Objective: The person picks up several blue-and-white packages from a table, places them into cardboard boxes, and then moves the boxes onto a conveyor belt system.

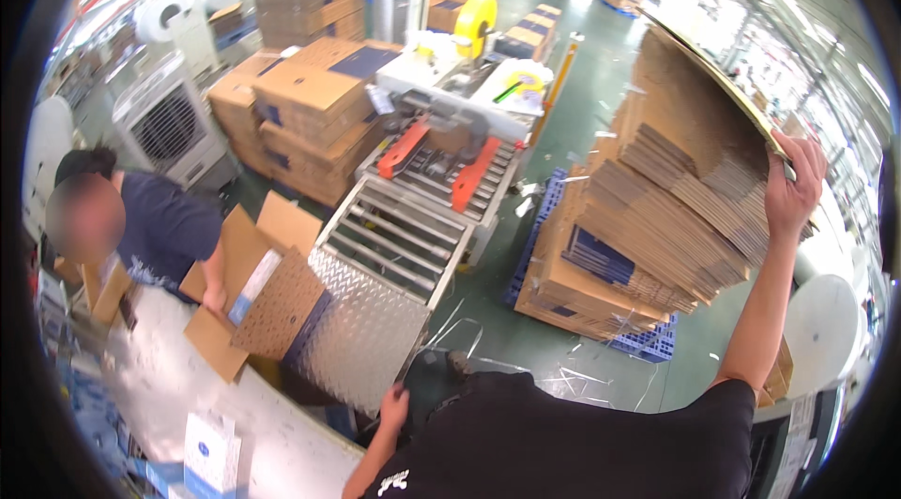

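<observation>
My right hand (796,184) is raised at the far right, its fingers closed over the edge of a flattened cardboard box (699,76). That sheet stands tilted up above a tall stack of folded cardboard boxes (648,227). Low in the middle, my left hand (394,408) is closed beside the corner of a diamond-plate metal platform (366,335). A small dark thing shows at its fingers, too small to name. On the left, a co-worker (174,227) has a hand on an open cardboard box (282,307) at the metal table.
A roller conveyor (399,236) leads to a taping machine with red guides (477,175). The stack rests on a blue pallet (648,341). Loose straps (572,382) litter the green floor. Closed cartons (314,86) and an air cooler (169,123) stand behind. A white-and-blue package (211,452) sits on the table.
</observation>
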Demonstrator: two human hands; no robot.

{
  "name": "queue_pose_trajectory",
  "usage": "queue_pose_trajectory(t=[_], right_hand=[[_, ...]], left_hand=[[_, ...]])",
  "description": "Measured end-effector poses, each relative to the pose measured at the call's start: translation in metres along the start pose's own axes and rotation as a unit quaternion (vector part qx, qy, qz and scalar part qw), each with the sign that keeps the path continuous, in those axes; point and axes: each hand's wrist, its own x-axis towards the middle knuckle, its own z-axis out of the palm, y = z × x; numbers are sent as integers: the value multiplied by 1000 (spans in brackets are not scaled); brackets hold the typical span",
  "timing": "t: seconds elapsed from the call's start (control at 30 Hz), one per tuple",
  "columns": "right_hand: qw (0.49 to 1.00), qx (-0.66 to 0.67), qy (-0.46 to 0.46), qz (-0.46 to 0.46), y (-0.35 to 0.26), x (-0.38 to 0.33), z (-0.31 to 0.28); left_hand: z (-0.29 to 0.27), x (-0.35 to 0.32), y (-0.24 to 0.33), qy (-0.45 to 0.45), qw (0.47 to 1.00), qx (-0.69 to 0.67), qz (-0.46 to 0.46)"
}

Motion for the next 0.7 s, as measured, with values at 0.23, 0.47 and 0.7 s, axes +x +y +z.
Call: queue_pose_trajectory(t=[0.23,0.47,0.7], right_hand=[[900,328,-187,-220,-189,75,-36],[631,671,-388,33,-204,-28,115],[551,571,-552,-256,-377,-206,197]], left_hand=[[-3,56,302,99,949,69,291],[-81,2,336,230,871,316,299],[-125,31,259,340,834,388,198]])
